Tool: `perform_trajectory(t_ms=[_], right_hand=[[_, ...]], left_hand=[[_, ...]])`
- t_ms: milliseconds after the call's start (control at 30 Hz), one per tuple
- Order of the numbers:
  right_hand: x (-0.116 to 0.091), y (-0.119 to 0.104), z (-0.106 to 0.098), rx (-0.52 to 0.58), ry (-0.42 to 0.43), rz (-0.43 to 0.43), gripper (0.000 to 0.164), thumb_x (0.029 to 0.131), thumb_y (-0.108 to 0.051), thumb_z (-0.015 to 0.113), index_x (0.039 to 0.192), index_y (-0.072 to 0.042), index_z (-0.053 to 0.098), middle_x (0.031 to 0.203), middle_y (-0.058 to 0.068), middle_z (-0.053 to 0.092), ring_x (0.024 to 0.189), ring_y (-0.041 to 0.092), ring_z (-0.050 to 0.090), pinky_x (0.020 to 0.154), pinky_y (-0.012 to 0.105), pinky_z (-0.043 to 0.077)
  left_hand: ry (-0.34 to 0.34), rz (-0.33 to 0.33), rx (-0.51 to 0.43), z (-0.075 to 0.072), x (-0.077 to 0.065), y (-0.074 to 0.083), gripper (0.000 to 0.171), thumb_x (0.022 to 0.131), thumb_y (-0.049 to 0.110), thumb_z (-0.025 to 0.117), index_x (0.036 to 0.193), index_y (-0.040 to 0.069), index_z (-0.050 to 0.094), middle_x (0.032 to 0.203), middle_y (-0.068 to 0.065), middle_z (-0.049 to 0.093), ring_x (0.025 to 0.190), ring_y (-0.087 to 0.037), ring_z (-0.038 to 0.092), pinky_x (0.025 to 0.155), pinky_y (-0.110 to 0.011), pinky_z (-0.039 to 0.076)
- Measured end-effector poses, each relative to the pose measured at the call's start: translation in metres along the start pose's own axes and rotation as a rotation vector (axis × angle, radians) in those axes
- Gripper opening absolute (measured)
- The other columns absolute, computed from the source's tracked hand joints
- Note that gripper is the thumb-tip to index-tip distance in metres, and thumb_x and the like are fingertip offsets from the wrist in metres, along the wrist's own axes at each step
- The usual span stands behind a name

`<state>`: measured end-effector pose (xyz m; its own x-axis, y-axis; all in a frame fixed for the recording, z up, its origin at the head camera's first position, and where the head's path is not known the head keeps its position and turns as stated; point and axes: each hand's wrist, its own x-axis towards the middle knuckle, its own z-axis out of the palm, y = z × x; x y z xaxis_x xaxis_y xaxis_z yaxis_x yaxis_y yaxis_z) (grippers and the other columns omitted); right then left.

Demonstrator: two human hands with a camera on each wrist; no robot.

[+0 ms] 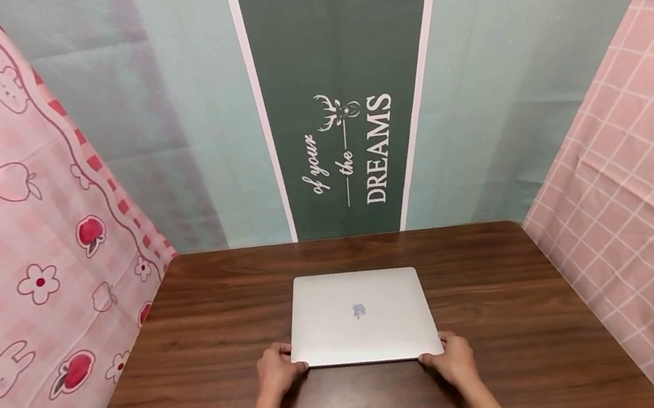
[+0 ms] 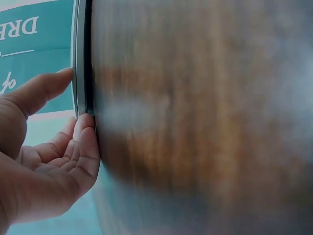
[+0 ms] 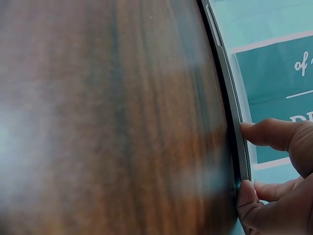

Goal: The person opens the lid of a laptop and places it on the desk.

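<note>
A closed silver laptop [image 1: 358,339] lies lid up on the wooden table, a dark apple logo at the middle of its lid. My left hand [image 1: 278,371] holds its near left corner, thumb at the front edge and fingers at the side. At the near right corner, my right hand [image 1: 454,357] grips it the same way. In the left wrist view the thumb [image 2: 46,88] touches the laptop's thin edge [image 2: 80,58], with curled fingertips beside the corner. The right wrist view shows the other thumb [image 3: 269,133] against the front edge [image 3: 230,88], fingers bent round the corner.
The brown wood-grain table [image 1: 221,302] reaches back to a green and teal curtain [image 1: 339,21] with white lettering and a deer head. A pink fruit-and-bunny cloth [image 1: 62,283] hangs at the left, a pink checked cloth [image 1: 647,201] at the right.
</note>
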<state>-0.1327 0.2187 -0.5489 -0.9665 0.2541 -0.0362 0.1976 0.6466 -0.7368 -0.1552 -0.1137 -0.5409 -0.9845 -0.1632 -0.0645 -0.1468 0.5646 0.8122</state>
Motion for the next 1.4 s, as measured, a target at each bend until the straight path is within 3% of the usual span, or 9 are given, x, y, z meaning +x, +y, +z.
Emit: perform_trajectory(t_ms=[367,733,933,1067,1233,1400], right_hand=[[-0.018,0.004,-0.005,-0.026,0.027,0.015,0.062,0.059,-0.011,0.084,0.106,0.018,0.056,0.090,0.024,0.061,0.082,0.032,0.058,0.071,0.042,0.045],[-0.026,0.005,-0.006,-0.046,0.021,0.002,0.063,0.058,-0.013,0.084,0.107,0.017,0.056,0.091,0.026,0.057,0.084,0.034,0.055,0.072,0.044,0.043],[-0.027,0.005,-0.011,-0.060,-0.017,-0.045,0.061,0.061,-0.015,0.083,0.106,0.017,0.056,0.087,0.020,0.058,0.083,0.033,0.055,0.071,0.044,0.044],[-0.029,-0.003,-0.019,-0.158,-0.074,-0.117,0.060,0.067,-0.018,0.081,0.109,0.017,0.056,0.094,0.026,0.057,0.092,0.042,0.053,0.079,0.051,0.043],[-0.033,-0.026,-0.025,-0.333,-0.101,-0.223,0.063,0.069,-0.021,0.080,0.115,0.015,0.055,0.103,0.030,0.052,0.099,0.048,0.046,0.081,0.056,0.040],[-0.031,-0.045,-0.018,-0.500,-0.104,-0.388,0.059,0.065,-0.018,0.080,0.113,0.010,0.058,0.108,0.027,0.053,0.102,0.045,0.048,0.079,0.055,0.042]], left_hand=[[-0.045,0.015,0.000,-0.005,-0.014,0.000,0.041,0.056,0.005,0.085,0.088,-0.004,0.060,0.064,-0.002,0.058,0.059,-0.014,0.052,0.058,-0.033,0.044],[-0.096,0.013,0.013,-0.012,-0.018,-0.002,0.043,0.055,0.005,0.086,0.088,-0.003,0.059,0.064,-0.002,0.057,0.058,-0.015,0.052,0.056,-0.032,0.044],[-0.229,0.027,-0.078,-0.022,-0.020,-0.003,0.048,0.059,0.004,0.084,0.096,-0.008,0.056,0.068,-0.005,0.058,0.060,-0.015,0.052,0.054,-0.031,0.044],[-0.304,0.091,-0.057,-0.031,-0.021,-0.002,0.055,0.063,0.007,0.083,0.107,-0.010,0.055,0.075,-0.006,0.059,0.065,-0.016,0.054,0.057,-0.031,0.045],[-0.235,0.225,0.103,-0.035,-0.025,0.001,0.061,0.062,0.014,0.084,0.114,-0.006,0.058,0.091,-0.011,0.062,0.084,-0.026,0.059,0.073,-0.039,0.047],[-0.148,0.301,0.252,-0.036,-0.026,0.008,0.063,0.063,0.021,0.084,0.116,-0.001,0.059,0.111,-0.018,0.059,0.104,-0.038,0.054,0.086,-0.052,0.042]])
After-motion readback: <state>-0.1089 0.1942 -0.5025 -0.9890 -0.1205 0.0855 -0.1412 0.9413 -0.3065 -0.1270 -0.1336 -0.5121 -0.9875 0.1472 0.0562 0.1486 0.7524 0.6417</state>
